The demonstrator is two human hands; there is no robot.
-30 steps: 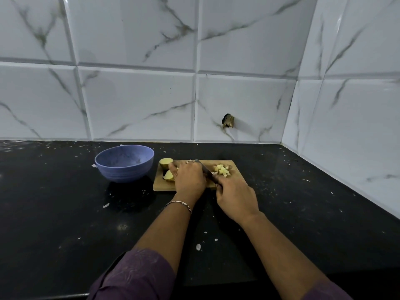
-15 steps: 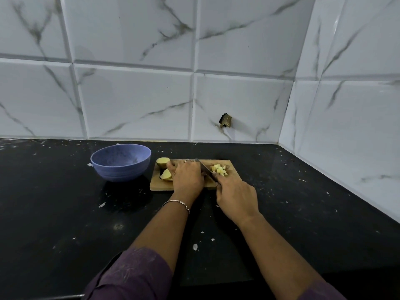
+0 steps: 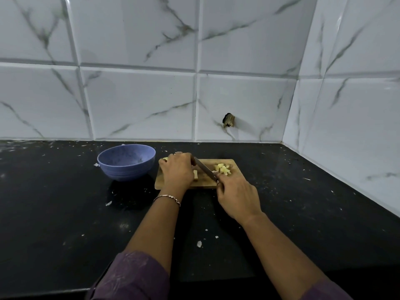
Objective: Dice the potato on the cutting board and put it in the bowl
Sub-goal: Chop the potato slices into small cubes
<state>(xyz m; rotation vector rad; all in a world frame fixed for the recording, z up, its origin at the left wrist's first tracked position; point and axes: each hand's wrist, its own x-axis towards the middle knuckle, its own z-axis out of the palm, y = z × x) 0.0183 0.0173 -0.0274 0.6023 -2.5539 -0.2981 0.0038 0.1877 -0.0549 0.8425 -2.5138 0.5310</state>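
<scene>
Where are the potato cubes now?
In the head view, the potato cubes sit at the right end of the cutting board, beyond the right hand gripping the knife.

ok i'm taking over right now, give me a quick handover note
Left hand holds the yellow potato piece down on the wooden cutting board. Right hand grips the steel knife, blade slanting across the board. Small pile of diced potato lies at the board's right end. Blue round bowl, left of the board, shows no potato. To do: finish dicing, move everything into the bowl.
</scene>
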